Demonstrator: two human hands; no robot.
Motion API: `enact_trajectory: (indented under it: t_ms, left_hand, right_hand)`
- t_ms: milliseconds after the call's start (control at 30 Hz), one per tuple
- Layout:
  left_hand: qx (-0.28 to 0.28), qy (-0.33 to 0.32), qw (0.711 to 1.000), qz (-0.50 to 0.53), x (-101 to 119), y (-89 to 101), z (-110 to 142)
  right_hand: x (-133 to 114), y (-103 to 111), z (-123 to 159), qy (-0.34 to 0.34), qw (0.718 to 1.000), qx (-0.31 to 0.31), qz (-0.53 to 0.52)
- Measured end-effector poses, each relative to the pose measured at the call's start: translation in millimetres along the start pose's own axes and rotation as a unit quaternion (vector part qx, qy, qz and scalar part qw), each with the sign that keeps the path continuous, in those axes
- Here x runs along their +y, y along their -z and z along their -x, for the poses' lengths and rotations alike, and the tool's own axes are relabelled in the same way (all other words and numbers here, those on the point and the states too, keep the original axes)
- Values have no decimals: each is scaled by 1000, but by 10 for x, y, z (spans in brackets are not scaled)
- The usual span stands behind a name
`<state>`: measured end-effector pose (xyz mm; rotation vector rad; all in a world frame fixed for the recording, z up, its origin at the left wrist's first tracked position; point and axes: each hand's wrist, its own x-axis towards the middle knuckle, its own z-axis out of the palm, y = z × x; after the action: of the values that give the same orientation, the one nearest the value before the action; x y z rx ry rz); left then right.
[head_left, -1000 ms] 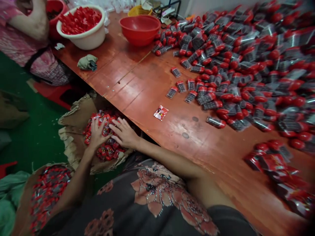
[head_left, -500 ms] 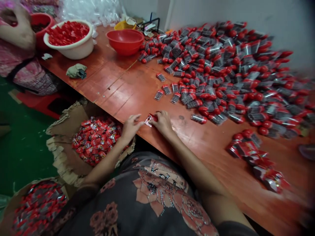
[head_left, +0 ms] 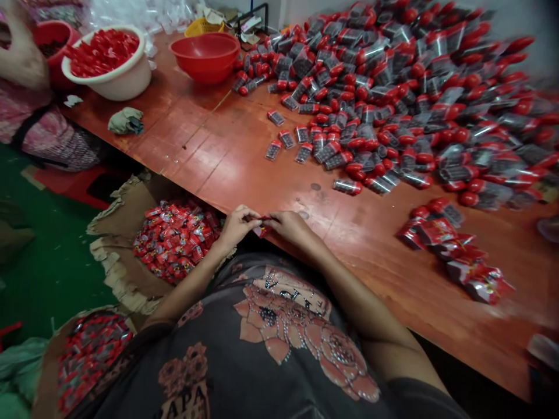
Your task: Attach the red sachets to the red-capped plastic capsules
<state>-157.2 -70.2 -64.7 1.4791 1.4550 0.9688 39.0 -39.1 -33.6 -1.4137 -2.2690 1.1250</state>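
two hands meet just over the near edge of the table (head_left: 244, 169), and one small red packet (head_left: 260, 231) sits between them, mostly covered by the fingers. the left hand (head_left: 239, 226) has thumb and forefinger closed together at the packet's one side; the right hand (head_left: 287, 228) pinches it from the other, its remaining fingers curled in. whether either grip is tight, i cannot tell. the step in hand looks like handling the packet along its upper edge with both fingertips. as a judgement, the next move calls for both pinches to stay close together and steady, since the packet is small and its film probably slippery.

beside the left forearm, below the table, a torn cardboard box (head_left: 122, 212) holds a heap of red packets (head_left: 174, 241). a second box (head_left: 46, 378), lower left, holds red and clear pieces (head_left: 94, 355) too blurred to name. up on the table, a white basin (head_left: 111, 87) is piled with red pieces (head_left: 105, 52); behind it a red bucket (head_left: 56, 71) contains something dark. a red bowl (head_left: 205, 58) stands near a big loose pile of red-capped clear tubes (head_left: 362, 87), dark inside.
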Motion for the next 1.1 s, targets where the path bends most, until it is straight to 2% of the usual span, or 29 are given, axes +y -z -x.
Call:
enact_trajectory:
  t_ms: [67,100,133,200,233,267,333,367,467,533,600,633,700,767,800,833,900,967,1033,1100]
  left_hand:
    - [45,12,999,19,45,158,54]
    - [87,24,995,40,67,255,73]
    - [130,37,989,63,87,357,91]
    - [188,63,976,89,111,548,127]
    - [186,68,976,91,110,628,145]
    - [186,64,976,89,98,693,161]
    - [213,67,971,81,39,773,175]
    - [218,69,970,86,-2,790,166]
    - [214,73,969,99,-99,775,69]
    - [201,75,968,133,-81,728,-39]
    - [150,57,972,174,25,647,-155]
    - [100,42,975,194,105,586,-209]
    - [-54,19,972,230,299,408,-306]
    - [-224,31,940,257,504,154,-384]
    - [-282,47,922,260,599,7,-418]
    - [-315,57,910,262,684,-145,-450]
    - [-323,83,905,262,818,-439,-512]
    - [-278,155,894,316,900,-683,-573]
    - [-209,205,874,389,940,-861,-630]
    - [-138,222,862,435,950,-987,-675]
  right_hand:
    - [-164,130,123,40,999,-10,-14]
    - [-251,188,178,87,995,-32,-46]
    - [-337,235,224,140,983,-84,-82]
    - [-495,286,279,223,960,-134,-103]
    - [-562,296,290,238,959,-127,-89]
    - [-618,301,291,238,965,-94,-61]
    - [-691,318,283,232,973,8,-1]
    - [-706,332,279,247,968,37,16]
    - [-663,375,269,313,948,41,42]
    - [-570,393,253,295,952,48,61]
    - [-451,414,232,247,957,97,115]
    - [-390,435,226,231,954,119,148]
    - [-278,507,228,210,946,142,203]
    - [-184,621,251,201,945,131,224]
    - [-140,687,267,195,947,121,223]
    - [-95,753,286,189,951,114,218]
    - [12,862,323,160,959,143,186]
    - [149,907,355,90,961,238,105]
    - [304,864,378,5,944,329,-23]
    - [447,749,388,-47,924,347,-155]
